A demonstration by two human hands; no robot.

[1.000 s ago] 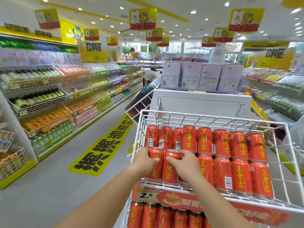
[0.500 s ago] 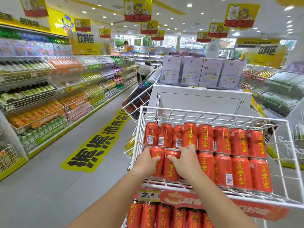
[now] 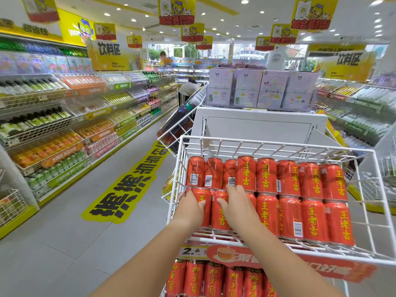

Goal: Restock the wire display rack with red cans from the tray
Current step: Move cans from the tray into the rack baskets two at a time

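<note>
Both hands (image 3: 214,207) on rack-edge cans (image 3: 219,211), seemingly.

The wire rack (image 3: 383,213) is thin metal rod with a smooth white coating, faintly shiny. The cans (image 3: 312,219) in it are metal, printed glossy red with yellow lettering, and bright rims show at their tops. Below, a price strip (image 3: 194,251) looks like smooth printed card or plastic. The floor (image 3: 53,243) is pale grey tile, smooth with a dull sheen, and the yellow floor sticker (image 3: 120,189) lies flat and matt. The boxes (image 3: 272,91) behind look like printed cardboard.
</note>
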